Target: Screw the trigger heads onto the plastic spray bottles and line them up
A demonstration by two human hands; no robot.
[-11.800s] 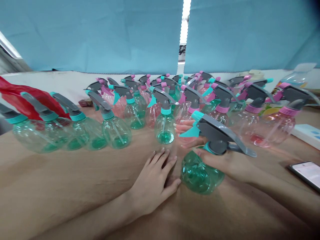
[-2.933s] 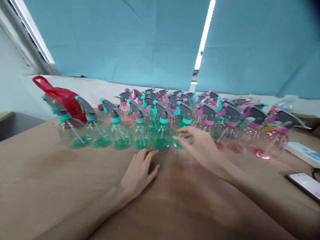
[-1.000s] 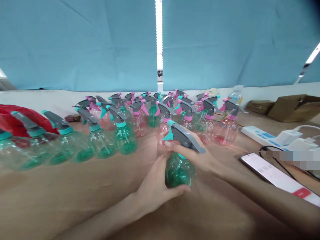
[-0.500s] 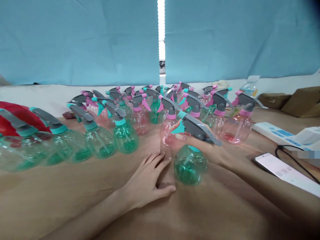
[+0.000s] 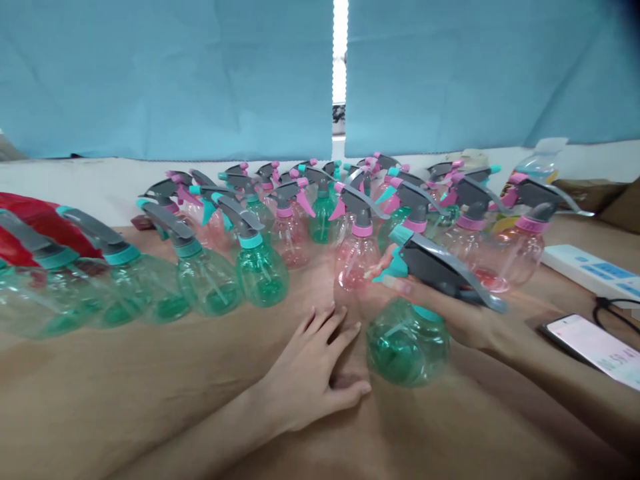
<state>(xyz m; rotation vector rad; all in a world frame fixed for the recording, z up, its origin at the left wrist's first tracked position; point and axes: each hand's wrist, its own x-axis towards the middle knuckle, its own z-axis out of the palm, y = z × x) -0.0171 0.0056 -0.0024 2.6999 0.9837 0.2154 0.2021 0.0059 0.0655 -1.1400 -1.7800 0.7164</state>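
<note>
My right hand [image 5: 440,303] is wrapped round the neck of a green spray bottle [image 5: 407,347] with a grey head and teal trigger. The bottle tilts, its nozzle facing left, and part of its neck is hidden by my fingers. My left hand [image 5: 315,373] lies palm down on the table [image 5: 200,387] with fingers spread, just left of that bottle and apart from it. Behind it stands a pink spray bottle [image 5: 356,260] with a pink collar. A green spray bottle [image 5: 263,270] ends the row at the left.
Several more green and pink spray bottles crowd the back. On the right are a pink spray bottle [image 5: 520,253], a white power strip [image 5: 590,267], a phone [image 5: 595,347] and a black cable [image 5: 607,313]. A red bag [image 5: 45,227] lies far left; a blue cloth [image 5: 175,80] hangs behind.
The view has shifted slightly. The green spray bottle in my right hand has come nearer and a little to the right, still gripped. My left hand stays flat on the table.
</note>
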